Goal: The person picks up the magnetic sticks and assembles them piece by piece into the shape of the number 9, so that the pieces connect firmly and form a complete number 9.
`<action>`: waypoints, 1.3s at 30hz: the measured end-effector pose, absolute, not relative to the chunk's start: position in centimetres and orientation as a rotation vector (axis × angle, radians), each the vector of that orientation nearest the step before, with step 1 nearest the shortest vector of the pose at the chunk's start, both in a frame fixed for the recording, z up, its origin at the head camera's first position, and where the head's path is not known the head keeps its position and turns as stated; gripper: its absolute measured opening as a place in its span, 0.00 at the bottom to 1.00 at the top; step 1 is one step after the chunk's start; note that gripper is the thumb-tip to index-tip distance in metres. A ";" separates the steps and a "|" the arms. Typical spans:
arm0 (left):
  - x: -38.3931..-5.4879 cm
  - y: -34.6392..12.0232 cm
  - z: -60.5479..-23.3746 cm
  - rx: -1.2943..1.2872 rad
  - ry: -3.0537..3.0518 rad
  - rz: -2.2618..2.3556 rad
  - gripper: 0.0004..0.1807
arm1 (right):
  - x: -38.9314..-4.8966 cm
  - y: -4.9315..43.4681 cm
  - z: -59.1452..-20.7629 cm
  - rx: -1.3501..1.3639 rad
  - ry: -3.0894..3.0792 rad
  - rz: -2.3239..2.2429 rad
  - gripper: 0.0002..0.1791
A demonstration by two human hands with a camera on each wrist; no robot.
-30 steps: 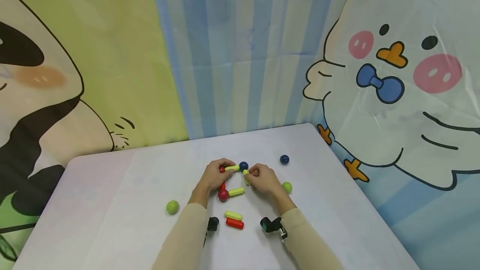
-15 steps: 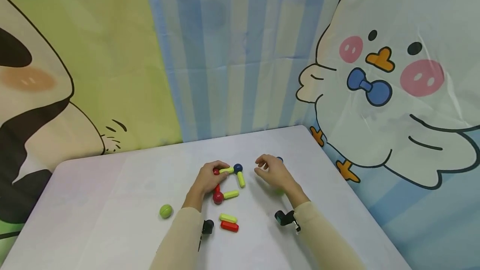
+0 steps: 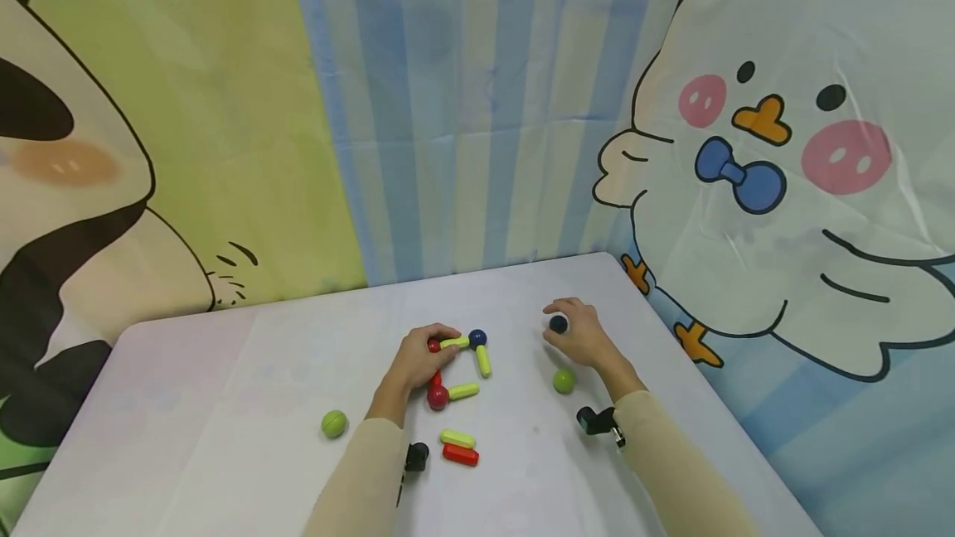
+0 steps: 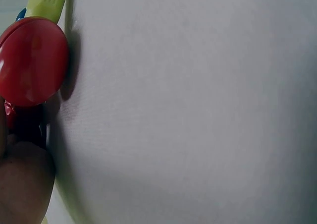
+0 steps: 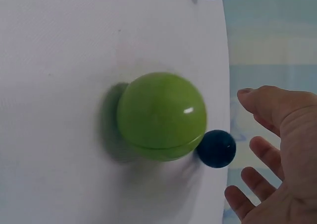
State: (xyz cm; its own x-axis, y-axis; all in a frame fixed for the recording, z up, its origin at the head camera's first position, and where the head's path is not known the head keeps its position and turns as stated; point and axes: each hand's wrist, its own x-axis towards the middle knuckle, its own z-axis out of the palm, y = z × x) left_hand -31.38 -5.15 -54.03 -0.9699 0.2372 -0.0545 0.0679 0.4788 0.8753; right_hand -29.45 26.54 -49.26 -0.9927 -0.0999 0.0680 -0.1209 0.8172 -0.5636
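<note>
My left hand [image 3: 414,357] pinches the far corner of a ball-and-rod toy frame, at a red ball [image 3: 433,345] with a yellow-green rod [image 3: 454,343]. That rod meets a blue ball [image 3: 477,339], from which another yellow-green rod [image 3: 484,361] runs nearer. A red rod [image 3: 436,377] links the held corner to a nearer red ball [image 4: 34,60], which carries a third yellow-green rod [image 3: 464,390]. Over to the right, my right hand [image 3: 585,336] has its fingers spread around a loose dark blue ball [image 5: 216,148], thumb and fingers apart in the right wrist view.
A green ball [image 3: 564,380] lies just nearer than the right hand. Another green ball [image 3: 333,423] sits left of the left forearm. Between the forearms lie a loose yellow-green rod [image 3: 458,438] and a red rod [image 3: 460,455]. Printed curtains stand behind the white table [image 3: 224,404].
My right hand has let go of the rod below the frame's blue ball and moved right to the loose dark blue ball. The left hand stays on the frame.
</note>
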 end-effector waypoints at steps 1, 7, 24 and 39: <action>-31.4 -5.1 -54.0 0.267 2.553 1.500 0.12 | -29.4 26.7 -49.4 0.167 -2.966 0.928 0.24; -31.3 -5.1 -54.0 0.257 2.549 1.498 0.12 | -29.5 27.3 -50.2 0.129 -2.980 0.976 0.25; -31.3 -5.7 -54.0 0.248 2.506 1.560 0.16 | -29.6 26.9 -50.7 0.001 -3.023 1.007 0.22; -30.9 -6.0 -53.6 0.269 2.567 1.589 0.24 | -27.5 25.2 -49.5 0.079 -2.867 1.207 0.22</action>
State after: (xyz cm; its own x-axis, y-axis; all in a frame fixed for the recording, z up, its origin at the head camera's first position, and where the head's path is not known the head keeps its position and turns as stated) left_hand -30.92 -5.95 -53.60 -0.9782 0.2077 -0.0012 0.0915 0.4362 0.8952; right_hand -27.46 25.19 -49.50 -0.9983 -0.0354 0.0470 -0.0583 0.6979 -0.7139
